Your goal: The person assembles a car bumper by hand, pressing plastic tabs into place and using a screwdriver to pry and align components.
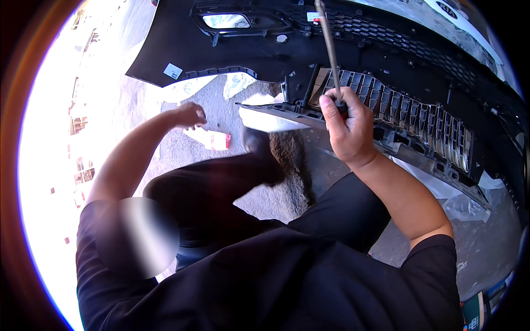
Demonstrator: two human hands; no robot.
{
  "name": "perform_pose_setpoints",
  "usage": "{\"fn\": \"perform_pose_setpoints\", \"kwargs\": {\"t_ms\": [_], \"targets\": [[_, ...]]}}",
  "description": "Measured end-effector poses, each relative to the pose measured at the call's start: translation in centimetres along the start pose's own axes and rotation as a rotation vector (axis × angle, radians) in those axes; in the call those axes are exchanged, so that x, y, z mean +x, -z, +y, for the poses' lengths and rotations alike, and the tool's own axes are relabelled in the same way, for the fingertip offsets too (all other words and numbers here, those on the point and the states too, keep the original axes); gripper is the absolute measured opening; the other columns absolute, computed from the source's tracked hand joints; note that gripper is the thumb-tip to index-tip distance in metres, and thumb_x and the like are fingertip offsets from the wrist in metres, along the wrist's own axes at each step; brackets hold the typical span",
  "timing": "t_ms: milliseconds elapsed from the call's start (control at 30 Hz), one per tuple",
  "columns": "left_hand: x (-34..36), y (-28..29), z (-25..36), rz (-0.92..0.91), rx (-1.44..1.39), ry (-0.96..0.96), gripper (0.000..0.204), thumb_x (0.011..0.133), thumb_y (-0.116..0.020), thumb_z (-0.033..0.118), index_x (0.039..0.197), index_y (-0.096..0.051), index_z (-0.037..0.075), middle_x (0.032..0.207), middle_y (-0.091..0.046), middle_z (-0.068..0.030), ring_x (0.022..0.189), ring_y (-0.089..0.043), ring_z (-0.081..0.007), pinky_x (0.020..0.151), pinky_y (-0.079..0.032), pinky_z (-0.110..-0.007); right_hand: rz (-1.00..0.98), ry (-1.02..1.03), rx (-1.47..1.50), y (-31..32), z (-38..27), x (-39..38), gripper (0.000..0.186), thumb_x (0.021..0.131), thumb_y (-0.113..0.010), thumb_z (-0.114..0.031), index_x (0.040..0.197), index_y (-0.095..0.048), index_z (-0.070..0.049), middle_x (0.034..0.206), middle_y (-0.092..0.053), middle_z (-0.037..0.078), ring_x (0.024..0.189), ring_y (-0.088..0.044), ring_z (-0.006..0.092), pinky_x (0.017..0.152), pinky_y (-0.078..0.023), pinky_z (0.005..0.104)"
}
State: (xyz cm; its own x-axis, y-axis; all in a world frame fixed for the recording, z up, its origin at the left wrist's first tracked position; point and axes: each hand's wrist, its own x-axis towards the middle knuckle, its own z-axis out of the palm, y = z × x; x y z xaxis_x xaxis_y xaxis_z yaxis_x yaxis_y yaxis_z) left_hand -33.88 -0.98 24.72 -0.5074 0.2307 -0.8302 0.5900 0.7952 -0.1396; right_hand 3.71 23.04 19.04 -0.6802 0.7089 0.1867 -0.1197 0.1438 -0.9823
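Note:
My right hand is closed around the handle of a screwdriver, its long shaft pointing up past a large black bumper. Just behind that hand are a slatted grille set in the bumper and a long dark trim piece along its near edge. My left hand hangs left of the bumper over the ground, fingers loosely bent and apart, holding nothing that I can see, near a red and white plastic wrapper lying below it.
My bent legs and a dark shoe are below the bumper on grey concrete. Plastic sheeting lies under the bumper's right end. A white car panel is behind at top right. A green box is at bottom right.

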Motion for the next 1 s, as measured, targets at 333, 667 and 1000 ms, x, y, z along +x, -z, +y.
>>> {"fn": "perform_pose_setpoints", "kwargs": {"t_ms": [333,667,1000], "targets": [[13.3,-6.7,6.3,0.132,-1.255,0.130,0.045,0.103,-0.058,0.039,0.129,-0.064,0.003,0.107,-0.076,-0.0136,0.077,-0.072,-0.0267,0.063,-0.060,-0.038,0.080,-0.313,0.182,4.3,-1.8,-1.6,0.018,0.102,-0.068,-0.017,0.107,-0.074,-0.001,0.066,-0.062,0.000,0.057,-0.058,0.0057,0.052,-0.045,0.0235],[18.4,-24.4,13.3,-0.414,-2.984,-0.040,0.066,0.099,-0.054,0.057,0.131,-0.058,-0.001,0.137,-0.062,-0.0204,0.131,-0.055,-0.0405,0.119,-0.037,-0.057,-0.548,-0.689,-0.569,0.5,0.7,10.6,0.028,0.092,-0.074,-0.031,0.102,-0.080,-0.006,0.076,-0.073,0.011,0.070,-0.070,0.0203,0.071,-0.054,0.0357],[19.0,-23.9,19.9,-0.654,-2.835,-0.211,0.080,0.092,-0.051,0.077,0.128,-0.067,0.007,0.128,-0.070,-0.0169,0.115,-0.065,-0.0398,0.106,-0.049,-0.058,-0.635,-0.597,-0.895,-11.3,15.8,9.2,0.030,0.084,-0.080,-0.034,0.098,-0.079,-0.007,0.095,-0.077,0.015,0.090,-0.073,0.0351,0.084,-0.057,0.0445]]}}
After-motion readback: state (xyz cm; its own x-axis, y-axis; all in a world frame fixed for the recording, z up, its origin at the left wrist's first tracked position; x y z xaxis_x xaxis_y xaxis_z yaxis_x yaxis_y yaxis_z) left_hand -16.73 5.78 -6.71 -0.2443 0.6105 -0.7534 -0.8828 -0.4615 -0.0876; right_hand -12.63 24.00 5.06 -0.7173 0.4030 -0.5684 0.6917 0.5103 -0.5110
